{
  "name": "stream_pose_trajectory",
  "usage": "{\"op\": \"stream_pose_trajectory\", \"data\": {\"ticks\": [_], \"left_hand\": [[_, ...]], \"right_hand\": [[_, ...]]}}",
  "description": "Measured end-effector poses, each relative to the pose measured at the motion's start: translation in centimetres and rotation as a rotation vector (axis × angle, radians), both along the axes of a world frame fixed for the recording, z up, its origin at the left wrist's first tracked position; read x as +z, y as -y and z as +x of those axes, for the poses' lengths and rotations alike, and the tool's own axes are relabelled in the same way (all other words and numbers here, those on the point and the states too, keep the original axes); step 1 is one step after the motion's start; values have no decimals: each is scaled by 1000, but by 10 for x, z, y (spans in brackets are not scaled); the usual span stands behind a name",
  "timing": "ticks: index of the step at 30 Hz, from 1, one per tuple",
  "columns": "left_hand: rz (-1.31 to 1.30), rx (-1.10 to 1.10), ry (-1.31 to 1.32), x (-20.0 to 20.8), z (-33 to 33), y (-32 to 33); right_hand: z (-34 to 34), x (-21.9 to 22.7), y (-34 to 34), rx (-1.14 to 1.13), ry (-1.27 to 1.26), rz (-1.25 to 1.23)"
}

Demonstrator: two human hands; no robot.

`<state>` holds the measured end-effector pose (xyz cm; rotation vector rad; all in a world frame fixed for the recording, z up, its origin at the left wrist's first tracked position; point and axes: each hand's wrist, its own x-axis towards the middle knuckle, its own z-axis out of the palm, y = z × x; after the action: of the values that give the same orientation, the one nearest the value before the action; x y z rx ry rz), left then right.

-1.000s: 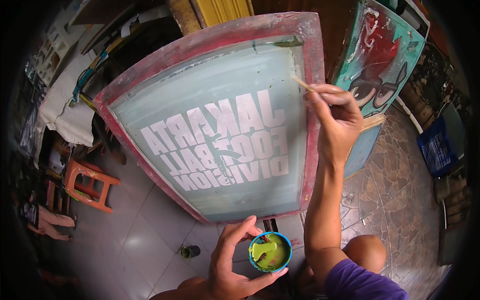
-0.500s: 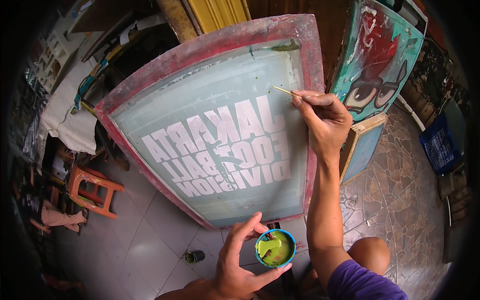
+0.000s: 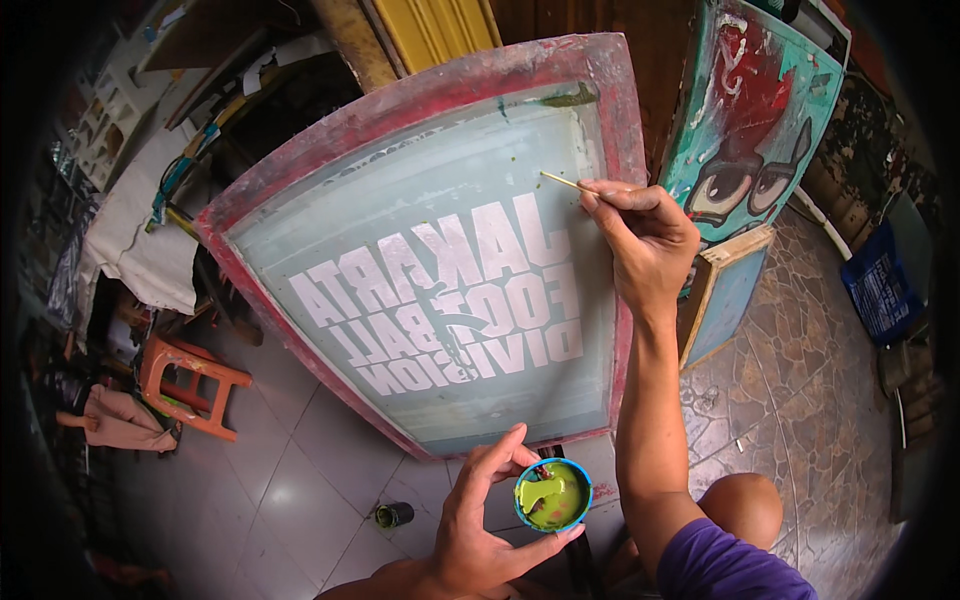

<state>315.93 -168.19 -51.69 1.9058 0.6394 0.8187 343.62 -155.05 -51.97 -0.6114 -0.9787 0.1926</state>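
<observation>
A silk-screen frame (image 3: 622, 150) with worn red edges leans in front of me, its pale grey-green mesh (image 3: 400, 215) bearing large whitish mirrored lettering (image 3: 430, 290). Between the thumb and fingers of my right hand (image 3: 650, 230) is a thin wooden stick (image 3: 565, 182). Its tip is at the mesh above the lettering, close to small green specks; whether it touches I cannot tell. Lower down, my left hand (image 3: 480, 530) is closed around a small blue-rimmed cup (image 3: 553, 495) of green liquid, below the frame's bottom edge.
A small dark jar (image 3: 394, 515) lies on the tiled floor, and an orange plastic stool (image 3: 190, 385) stands at left near another person's leg (image 3: 125, 420). To the right are a painted teal panel (image 3: 760, 130), a smaller wooden frame (image 3: 725, 295) and a blue bag (image 3: 882, 285).
The stick tip has shifted very slightly on the mesh. My left hand and the cup stay almost in place. At far left, more of the other person's leg shows.
</observation>
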Motion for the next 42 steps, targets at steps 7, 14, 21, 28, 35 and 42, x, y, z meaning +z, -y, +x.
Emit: {"op": "stream_pose_trajectory", "data": {"ticks": [7,14,21,28,35,42], "left_hand": [[10,30,-20,-2,-2,1],[13,70,15,-1,-1,5],[23,89,37,-2,-1,4],[24,91,43,-3,0,4],[29,104,13,-1,-4,3],[-29,307,54,4,-13,-17]], "right_hand": [[0,-1,-1,12,-19,0],[2,-1,2,43,-51,12],[1,0,1,39,-45,-2],[0,-1,0,8,-9,-26],[6,-5,41,16,-240,62],[-42,-7,93,294,-262,-95]]}}
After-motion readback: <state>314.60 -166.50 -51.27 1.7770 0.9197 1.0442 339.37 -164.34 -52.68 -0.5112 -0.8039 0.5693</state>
